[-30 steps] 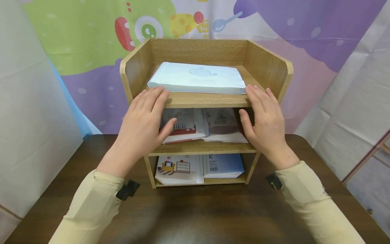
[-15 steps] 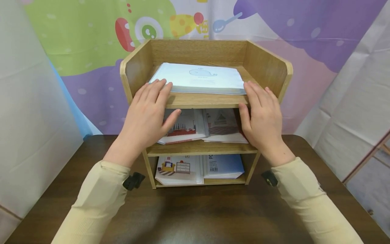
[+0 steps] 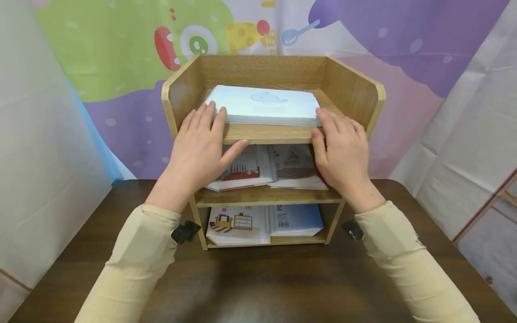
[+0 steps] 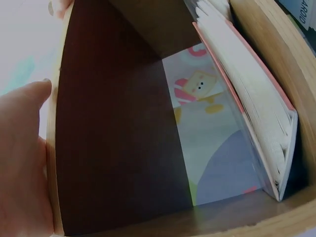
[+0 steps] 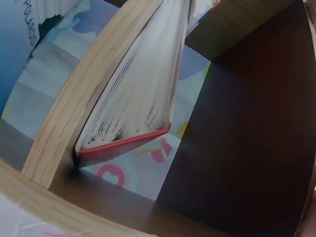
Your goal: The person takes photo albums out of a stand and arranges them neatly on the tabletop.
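In the head view, a thick white book [image 3: 274, 105] with a whale drawing lies flat on the top board of a wooden three-level shelf [image 3: 278, 133]. My left hand [image 3: 198, 150] rests at the board's left front, straight fingers by the book's left front corner, thumb out over the front edge. On the opposite side my right hand [image 3: 343, 150] has its fingertips at the right front corner of the book. The fingers partly cover both corners. The left wrist view shows my left hand [image 4: 22, 158] with the thumb against the board edge.
Books [image 3: 244, 168] fill the middle level. Below stand a book with furniture drawings [image 3: 234, 224] and a blue-covered book [image 3: 296, 220]. The shelf stands on a dark wooden table [image 3: 258, 287]. A cartoon-printed curtain [image 3: 121, 67] hangs close behind.
My two hands have moved inward, the left one rightward and slightly up, the right one leftward. The white book's right front corner has shifted slightly left.
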{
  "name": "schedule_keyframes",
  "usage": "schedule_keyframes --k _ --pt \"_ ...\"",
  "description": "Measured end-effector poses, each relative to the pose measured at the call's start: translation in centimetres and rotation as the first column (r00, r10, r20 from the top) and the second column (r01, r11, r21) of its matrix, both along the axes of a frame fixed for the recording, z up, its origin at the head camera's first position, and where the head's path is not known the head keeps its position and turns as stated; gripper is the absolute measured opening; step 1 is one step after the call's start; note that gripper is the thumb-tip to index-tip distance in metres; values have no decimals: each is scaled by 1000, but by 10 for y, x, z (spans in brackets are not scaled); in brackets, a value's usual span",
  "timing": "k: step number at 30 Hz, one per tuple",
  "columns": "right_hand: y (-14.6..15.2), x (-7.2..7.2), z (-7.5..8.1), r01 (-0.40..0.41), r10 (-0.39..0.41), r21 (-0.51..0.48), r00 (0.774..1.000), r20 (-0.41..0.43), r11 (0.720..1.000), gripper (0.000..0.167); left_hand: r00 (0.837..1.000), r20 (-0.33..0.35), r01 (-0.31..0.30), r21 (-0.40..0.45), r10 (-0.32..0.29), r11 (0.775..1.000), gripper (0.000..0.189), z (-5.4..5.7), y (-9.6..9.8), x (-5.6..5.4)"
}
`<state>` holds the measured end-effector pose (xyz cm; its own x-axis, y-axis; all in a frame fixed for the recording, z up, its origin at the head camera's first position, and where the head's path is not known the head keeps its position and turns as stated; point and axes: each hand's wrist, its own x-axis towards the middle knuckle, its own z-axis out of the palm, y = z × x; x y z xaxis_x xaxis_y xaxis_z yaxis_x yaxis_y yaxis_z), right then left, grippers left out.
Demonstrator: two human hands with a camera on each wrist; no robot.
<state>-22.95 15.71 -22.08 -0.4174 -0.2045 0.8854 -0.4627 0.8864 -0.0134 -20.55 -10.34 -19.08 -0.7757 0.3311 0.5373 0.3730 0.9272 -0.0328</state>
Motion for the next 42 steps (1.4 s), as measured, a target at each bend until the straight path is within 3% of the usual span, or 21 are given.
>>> schedule_keyframes --k 6,15,25,33,38,42 --pt "-1 -1 -1 3 -3 -9 999 38 1000 40 999 12 -30 -21 30 999 85 -2 2 -1" --pt "-2 -3 -4 -22 23 -35 1000 8 999 38 1000 9 -24 7 24 1000 83 -5 0 -1" --pt "-2 -2 -6 -49 46 -59 998 -48 997 35 996 -87 39 48 -35 998 76 -9 -2 -3" --pt "-1 -1 -6 -55 51 -70 998 -47 996 35 981 -178 104 121 -81 987 63 -16 -3 -2" --pt "-2 1 -7 -54 51 -77 998 -46 996 35 977 -200 115 188 -77 975 59 -19 0 1" --pt "-2 2 -9 -61 56 -85 997 -56 994 35 967 -244 116 190 -67 975 57 -20 2 4"
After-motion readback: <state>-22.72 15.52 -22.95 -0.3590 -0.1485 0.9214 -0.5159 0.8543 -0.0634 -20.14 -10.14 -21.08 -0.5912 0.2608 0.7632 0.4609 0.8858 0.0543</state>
